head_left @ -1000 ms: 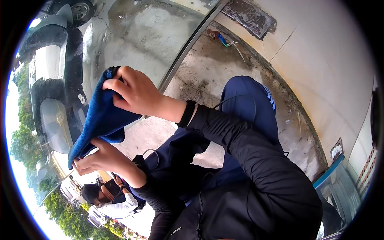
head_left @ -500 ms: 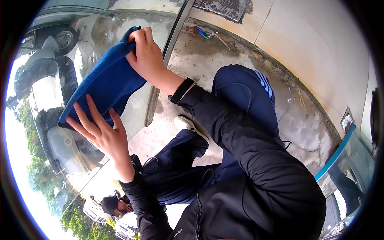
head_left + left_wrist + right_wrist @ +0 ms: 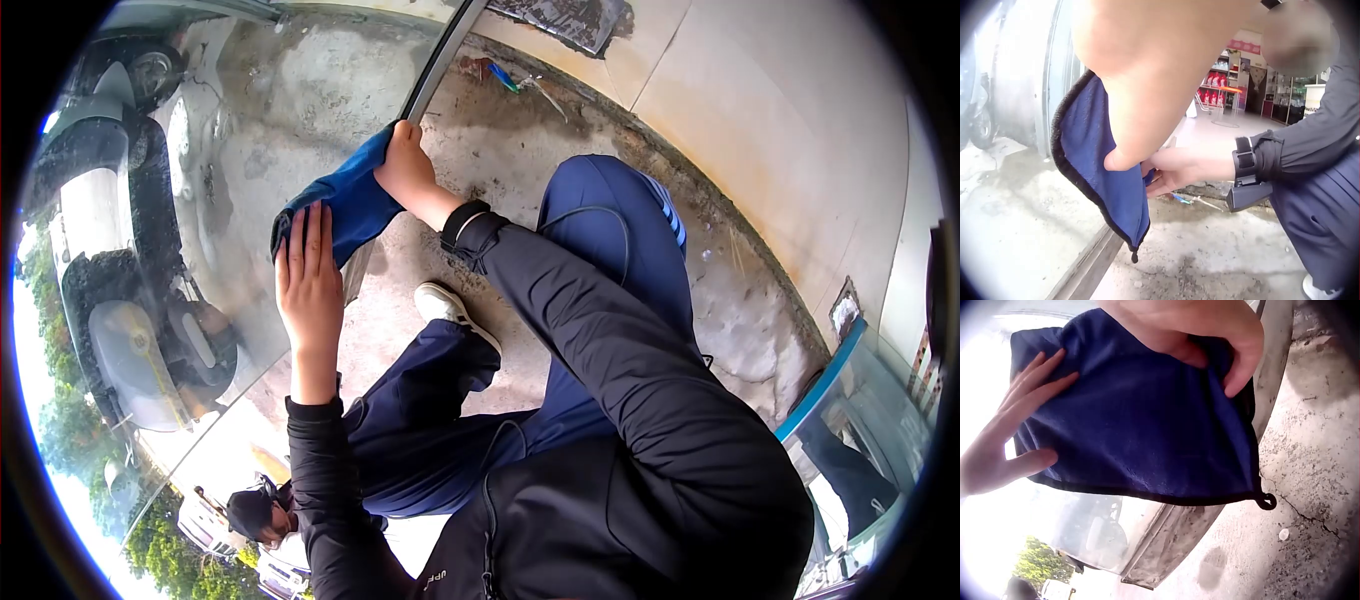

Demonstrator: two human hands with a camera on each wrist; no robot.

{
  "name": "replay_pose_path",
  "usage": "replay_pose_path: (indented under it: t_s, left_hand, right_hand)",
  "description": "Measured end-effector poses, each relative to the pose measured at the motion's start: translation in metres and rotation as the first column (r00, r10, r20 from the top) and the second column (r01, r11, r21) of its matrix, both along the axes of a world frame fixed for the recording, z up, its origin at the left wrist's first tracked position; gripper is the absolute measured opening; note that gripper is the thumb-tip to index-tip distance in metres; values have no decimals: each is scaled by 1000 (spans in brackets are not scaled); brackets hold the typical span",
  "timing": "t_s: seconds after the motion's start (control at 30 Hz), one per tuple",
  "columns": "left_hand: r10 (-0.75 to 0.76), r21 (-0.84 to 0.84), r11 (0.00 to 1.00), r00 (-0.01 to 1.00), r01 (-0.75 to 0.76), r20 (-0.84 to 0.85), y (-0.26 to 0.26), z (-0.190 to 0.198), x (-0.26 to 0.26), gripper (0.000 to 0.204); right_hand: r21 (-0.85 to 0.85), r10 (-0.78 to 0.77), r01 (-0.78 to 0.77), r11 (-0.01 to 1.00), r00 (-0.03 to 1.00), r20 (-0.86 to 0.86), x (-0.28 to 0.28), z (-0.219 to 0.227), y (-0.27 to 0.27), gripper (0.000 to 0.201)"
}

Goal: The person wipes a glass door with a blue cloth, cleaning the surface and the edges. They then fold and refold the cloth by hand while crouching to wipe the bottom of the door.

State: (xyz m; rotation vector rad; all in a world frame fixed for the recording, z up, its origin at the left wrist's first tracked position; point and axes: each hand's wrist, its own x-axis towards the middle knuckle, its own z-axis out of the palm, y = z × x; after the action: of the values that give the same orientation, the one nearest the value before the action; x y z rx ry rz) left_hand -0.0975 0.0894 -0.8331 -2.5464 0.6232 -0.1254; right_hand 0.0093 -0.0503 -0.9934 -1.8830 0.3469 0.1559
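A blue cloth with black edging [image 3: 355, 205] lies against the glass panel [image 3: 300, 100], beside its metal edge. My right hand [image 3: 408, 172] grips one end of the cloth by that edge. In the right wrist view, the right hand's fingers [image 3: 1244, 369] curl over the cloth's upper side, and a small black loop hangs from a corner. My left hand [image 3: 312, 285] presses the cloth's other end with straight fingers. Its thumb [image 3: 1124, 159] rests on the fabric in the left wrist view.
Through the glass show a parked scooter [image 3: 130, 350] and trees. A person with a dark cap [image 3: 255, 515] is at the lower left. Concrete ground lies around my shoe [image 3: 452, 312], bordered by a tiled step [image 3: 760, 150]. Another glass panel [image 3: 860, 450] stands at right.
The cloth was held up stretched between both hands; the left fingers then spread out. Now the cloth is lower, more to the right and folded smaller in view, with the left fingers together on it.
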Motion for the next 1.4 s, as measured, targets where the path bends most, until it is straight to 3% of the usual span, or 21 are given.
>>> replay_pose_path:
  t_s: [0.27,0.33,0.4,0.57,0.7,0.87,1.0,1.1,1.17,1.27,1.4]
  left_hand:
    - [41,-53,997,978,-53,-205,54,-57,-55,59]
    - [63,-59,995,968,-80,-242,69,-74,-74,63]
    - [199,-3,978,934,-210,-297,77,-85,-93,68]
    - [284,18,956,907,-293,-310,99,-106,-125,72]
    - [311,-32,934,854,-356,-418,112,-124,-137,76]
    - [282,-162,893,801,-421,-528,104,-135,-124,77]
    - [219,-168,928,851,-333,-478,122,-156,-125,79]
    - [183,-171,939,855,-299,-486,119,-149,-114,81]
    - [170,-207,932,861,-299,-480,104,-145,-99,81]
    - [154,-248,922,869,-297,-470,76,-143,-74,79]
    - [84,-338,908,899,-246,-429,60,-143,-52,77]
  right_hand:
    - [-103,102,-102,989,995,-1,-34,-10,34,35]
    - [-48,85,-85,995,996,-2,-42,-8,41,35]
    - [27,68,-68,997,997,25,-57,-11,53,36]
    - [85,164,-163,983,987,3,-94,-11,80,40]
    - [112,199,-196,974,980,-18,-93,-14,79,40]
    - [98,216,-216,971,976,15,-90,-24,74,39]
    - [73,156,-161,984,985,67,-80,-29,68,36]
    - [53,116,-121,991,990,82,-66,-33,56,37]
    - [36,88,-90,995,994,70,-57,-36,51,39]
    - [123,-78,61,991,987,138,-41,-38,39,27]
    - [92,-85,72,993,986,145,-23,-39,25,27]
